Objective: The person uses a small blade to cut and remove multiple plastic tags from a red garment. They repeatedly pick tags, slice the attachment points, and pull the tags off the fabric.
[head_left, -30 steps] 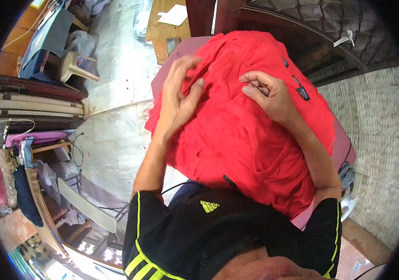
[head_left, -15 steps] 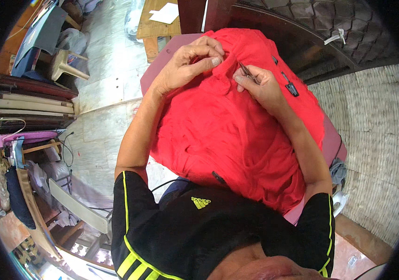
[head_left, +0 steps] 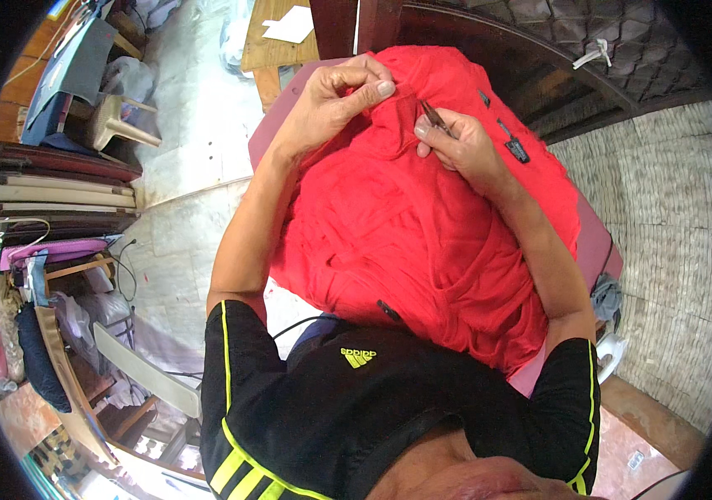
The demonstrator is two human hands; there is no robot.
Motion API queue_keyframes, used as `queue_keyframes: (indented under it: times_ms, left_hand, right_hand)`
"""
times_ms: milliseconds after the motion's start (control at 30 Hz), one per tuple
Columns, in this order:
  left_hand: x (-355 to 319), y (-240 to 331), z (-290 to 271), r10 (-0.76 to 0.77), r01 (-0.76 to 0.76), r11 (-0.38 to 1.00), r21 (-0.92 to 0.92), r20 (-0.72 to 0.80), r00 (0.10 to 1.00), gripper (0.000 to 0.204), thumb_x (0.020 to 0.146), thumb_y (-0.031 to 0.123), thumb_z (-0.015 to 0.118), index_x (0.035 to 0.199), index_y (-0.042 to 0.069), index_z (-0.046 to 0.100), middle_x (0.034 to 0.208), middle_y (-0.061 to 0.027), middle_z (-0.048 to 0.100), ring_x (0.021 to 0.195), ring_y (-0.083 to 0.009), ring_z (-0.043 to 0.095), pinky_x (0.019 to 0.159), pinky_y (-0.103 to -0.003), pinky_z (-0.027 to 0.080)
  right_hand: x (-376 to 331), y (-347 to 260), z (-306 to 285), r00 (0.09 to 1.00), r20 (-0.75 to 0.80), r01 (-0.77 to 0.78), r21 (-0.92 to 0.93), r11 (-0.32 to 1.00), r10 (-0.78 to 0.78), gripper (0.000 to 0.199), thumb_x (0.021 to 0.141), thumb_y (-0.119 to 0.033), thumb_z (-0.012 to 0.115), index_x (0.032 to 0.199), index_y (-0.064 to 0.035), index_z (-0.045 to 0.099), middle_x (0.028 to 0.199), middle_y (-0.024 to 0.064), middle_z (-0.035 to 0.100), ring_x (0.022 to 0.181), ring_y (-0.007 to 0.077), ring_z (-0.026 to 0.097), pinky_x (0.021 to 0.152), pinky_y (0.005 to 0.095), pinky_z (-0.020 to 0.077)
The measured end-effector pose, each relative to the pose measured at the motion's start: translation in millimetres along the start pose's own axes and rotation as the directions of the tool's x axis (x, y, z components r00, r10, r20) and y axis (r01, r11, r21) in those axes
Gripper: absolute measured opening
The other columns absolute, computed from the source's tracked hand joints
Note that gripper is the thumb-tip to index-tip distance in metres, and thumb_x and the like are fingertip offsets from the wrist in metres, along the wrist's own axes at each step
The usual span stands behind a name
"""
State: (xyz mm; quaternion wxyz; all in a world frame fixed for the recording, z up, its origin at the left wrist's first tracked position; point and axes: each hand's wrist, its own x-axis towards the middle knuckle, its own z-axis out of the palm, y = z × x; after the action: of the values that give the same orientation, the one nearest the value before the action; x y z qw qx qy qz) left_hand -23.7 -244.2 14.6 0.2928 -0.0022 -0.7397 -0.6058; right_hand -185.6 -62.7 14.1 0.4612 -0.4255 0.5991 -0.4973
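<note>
Yellow lettering (head_left: 358, 358) marks the shirt (head_left: 439, 396); the right hand (head_left: 461, 145) holds apparent snips (head_left: 433, 117).

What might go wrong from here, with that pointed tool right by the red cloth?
The tool in the right hand has its tip against or just above the red cloth, so it might snag or nick a fold.
If it slips leftward, it could poke the left hand, which pinches the cloth nearby.
A tug on the cloth might shift the black piece lying near its right edge.
</note>
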Motion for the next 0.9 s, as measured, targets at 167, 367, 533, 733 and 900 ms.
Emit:
queue_keyframes:
  times_ms: [167, 367, 533, 733, 900]
  left_hand:
    - [4, 9, 4, -0.207, 0.207, 0.978, -0.010, -0.036, 0.978, 0.029, 0.096, 0.027, 0.071, 0.084, 0.001, 0.073, 0.074, 0.0064, 0.057, 0.072, -0.0041, 0.048, 0.065, -0.024, 0.041]
    - [8, 18, 1, -0.308, 0.308, 0.951, -0.036, -0.011, 0.951, 0.028, 0.096, 0.025, 0.071, 0.083, 0.001, 0.075, 0.072, 0.0076, 0.056, 0.071, -0.0029, 0.047, 0.064, -0.024, 0.040]
    - [8, 21, 5, -0.326, 0.324, 0.945, -0.052, -0.039, 0.945, 0.027, 0.094, 0.025, 0.073, 0.084, 0.000, 0.076, 0.073, 0.0071, 0.058, 0.070, -0.0033, 0.047, 0.063, -0.024, 0.040]
    - [6, 32, 11, -0.361, 0.363, 0.931, 0.021, -0.075, 0.930, 0.019, 0.096, 0.017, 0.069, 0.099, 0.000, 0.074, 0.091, -0.0018, 0.071, 0.084, -0.0075, 0.063, 0.075, -0.023, 0.050]
    - [4, 26, 24, -0.332, 0.326, 0.942, -0.080, -0.081, 0.940, 0.028, 0.097, 0.014, 0.067, 0.118, -0.003, 0.067, 0.105, -0.0060, 0.071, 0.094, -0.0108, 0.065, 0.087, -0.025, 0.052]
  right_hand:
    - [0, 2, -1, 1.000, 0.015, -0.010, 0.062, 0.998, 0.009, 0.016, 0.100, -0.025, 0.063, 0.097, -0.0088, 0.066, 0.078, -0.0062, 0.064, 0.062, 0.0007, 0.044, 0.055, 0.0188, 0.0342]
    - [1, 6, -1, 0.999, 0.000, -0.032, 0.067, 0.997, 0.032, 0.014, 0.101, -0.023, 0.062, 0.102, -0.0092, 0.064, 0.077, -0.0042, 0.064, 0.055, 0.0001, 0.039, 0.049, 0.0188, 0.0275]
    - [1, 5, 3, 0.986, -0.101, 0.136, 0.002, 0.991, -0.135, 0.015, 0.100, -0.019, 0.064, 0.105, -0.0057, 0.063, 0.082, -0.0032, 0.063, 0.058, 0.0005, 0.043, 0.050, 0.0185, 0.0316]
    - [-18, -39, 26, 0.769, -0.149, 0.514, -0.433, 0.740, -0.621, 0.036, 0.080, -0.017, 0.085, 0.105, -0.0026, 0.064, 0.087, 0.0035, 0.065, 0.073, 0.0090, 0.060, 0.064, 0.0258, 0.0500]
    - [-10, -45, 32, 0.671, -0.061, 0.536, -0.649, 0.540, -0.739, 0.032, 0.079, -0.013, 0.083, 0.104, -0.0025, 0.065, 0.086, 0.0107, 0.066, 0.072, 0.0246, 0.067, 0.068, 0.0343, 0.0547]
